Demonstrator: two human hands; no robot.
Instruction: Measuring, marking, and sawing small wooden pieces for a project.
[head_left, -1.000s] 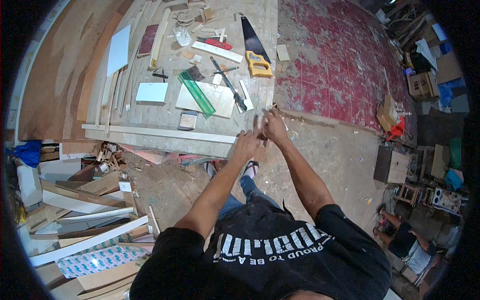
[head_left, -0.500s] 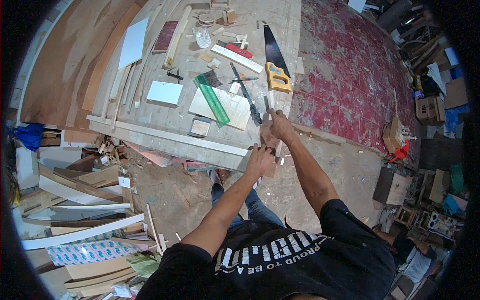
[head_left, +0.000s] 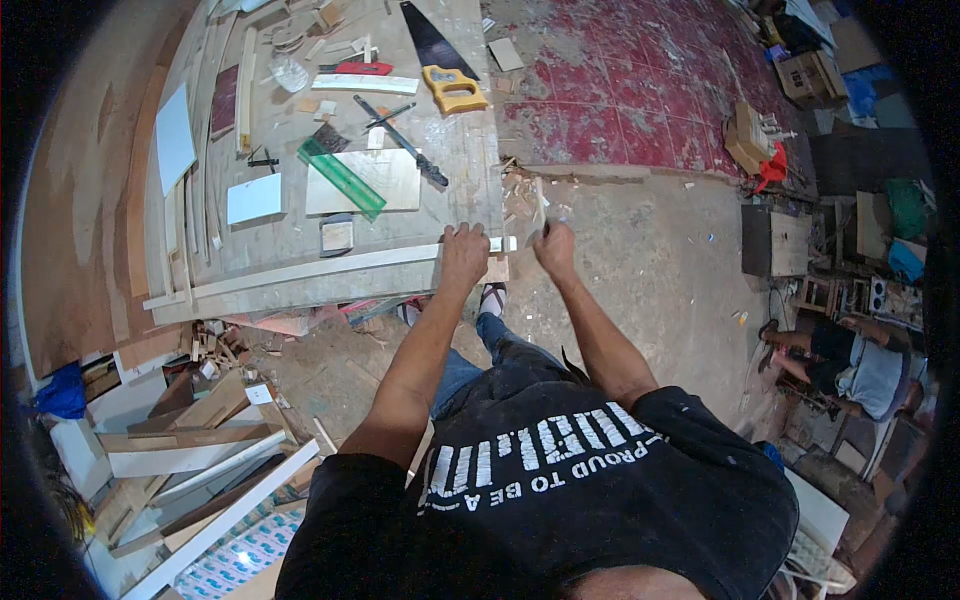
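Observation:
A long white wooden strip (head_left: pixel 330 265) lies along the near edge of the worktable (head_left: pixel 420 215). My left hand (head_left: pixel 465 258) is closed over it near its right end, fingers on top and pressing it to the table. Just right of the table corner, my right hand (head_left: pixel 555 252) is closed around a narrow hand tool (head_left: pixel 541 205). Its slim, pale part points away from me; I cannot tell its exact kind. The strip's white tip (head_left: pixel 511 243) pokes out between my hands, apart from the tool. A small wood piece (head_left: pixel 497 268) shows beneath that end.
On the table lie a handsaw (head_left: pixel 455 90) with a yellow handle, a green ruler (head_left: pixel 345 180) on a pale board, a black clamp-like bar (head_left: pixel 400 140), a red cutter (head_left: pixel 360 69) and a white panel (head_left: pixel 254 199). Offcuts (head_left: pixel 200 450) pile up at lower left. Another person (head_left: pixel 850 365) is at far right.
The view has shifted, so the table appears further left. My right hand has moved off the table corner with the tool, apart from my left hand, which stays at the strip's end.

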